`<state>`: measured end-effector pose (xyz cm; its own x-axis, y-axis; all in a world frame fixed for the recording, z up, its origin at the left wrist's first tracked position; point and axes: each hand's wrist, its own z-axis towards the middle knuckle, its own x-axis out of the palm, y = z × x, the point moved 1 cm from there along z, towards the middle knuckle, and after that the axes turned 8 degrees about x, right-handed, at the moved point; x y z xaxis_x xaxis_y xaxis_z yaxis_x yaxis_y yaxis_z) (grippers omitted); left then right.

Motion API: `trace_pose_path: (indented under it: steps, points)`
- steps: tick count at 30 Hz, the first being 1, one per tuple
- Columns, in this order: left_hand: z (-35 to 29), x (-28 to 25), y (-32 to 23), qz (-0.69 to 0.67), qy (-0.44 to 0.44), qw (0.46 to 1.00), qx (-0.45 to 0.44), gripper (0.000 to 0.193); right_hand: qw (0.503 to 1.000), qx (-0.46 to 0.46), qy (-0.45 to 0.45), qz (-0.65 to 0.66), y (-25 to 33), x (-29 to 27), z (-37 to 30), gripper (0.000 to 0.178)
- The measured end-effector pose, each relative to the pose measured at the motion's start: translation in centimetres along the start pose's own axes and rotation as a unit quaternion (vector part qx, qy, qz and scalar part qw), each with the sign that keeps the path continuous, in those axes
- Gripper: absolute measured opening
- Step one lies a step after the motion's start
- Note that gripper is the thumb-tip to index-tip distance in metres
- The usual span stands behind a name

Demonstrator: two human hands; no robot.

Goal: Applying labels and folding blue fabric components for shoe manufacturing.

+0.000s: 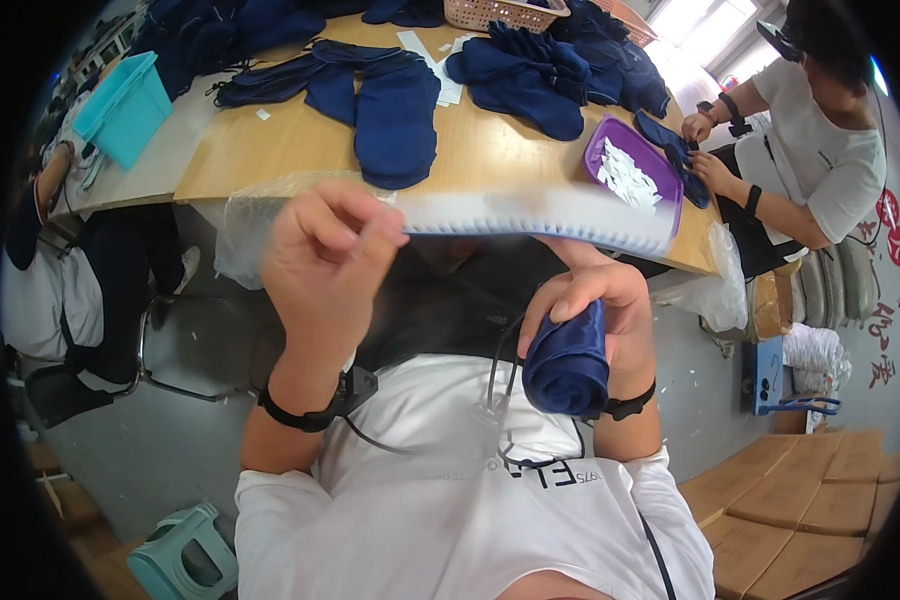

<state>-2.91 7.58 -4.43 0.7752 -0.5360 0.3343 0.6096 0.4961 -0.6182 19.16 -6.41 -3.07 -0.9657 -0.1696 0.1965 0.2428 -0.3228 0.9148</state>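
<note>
My left hand [330, 260] pinches the left end of a long white strip [530, 215] with a blue lower edge, held across in front of me. The strip is blurred by motion, and its far end reaches over the purple basket. My right hand [615, 300] grips a rolled-up navy cloth item [567, 365], shiny and coiled at its near end. A finger of this hand touches or lies just behind the strip; I cannot tell which. Beyond the strip, a flat navy cloth piece [396, 125] with a rounded end lies on the wooden table [240, 150].
The purple basket [610, 130] holds small white slips. Navy piles [530, 80] and a pink basket [500, 14] sit farther back. At right a co-worker [820, 140] handles navy cloth; another person [50, 250] sits left by a turquoise bin [125, 110]. Cardboard boxes [800, 510] stand lower right.
</note>
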Motion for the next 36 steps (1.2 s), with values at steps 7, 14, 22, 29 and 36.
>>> trace_pose_path:
  steps: [7,14,22,29,36]
  points:
    - [-0.4,-0.1,-1.5,-0.055,0.067,0.987,-0.139,0.026,0.996,0.083,-0.034,0.019,0.3,0.6,0.1,0.055]
    - [3.3,-2.5,-2.4,-0.161,0.203,0.952,-0.161,0.042,0.997,0.055,-0.022,-0.045,0.6,0.4,1.3,0.041]
    - [9.4,8.4,-1.9,0.124,0.464,0.804,-0.350,0.037,0.990,0.108,0.010,-0.086,0.8,2.1,1.1,0.041]
    - [7.7,7.3,0.2,0.086,0.374,0.910,-0.157,0.025,0.962,0.042,-0.005,-0.270,0.8,0.8,0.4,0.043]
    - [5.9,1.9,-3.7,-0.066,0.060,0.990,-0.112,0.039,0.988,0.050,-0.134,0.064,-0.8,0.0,0.2,0.032]
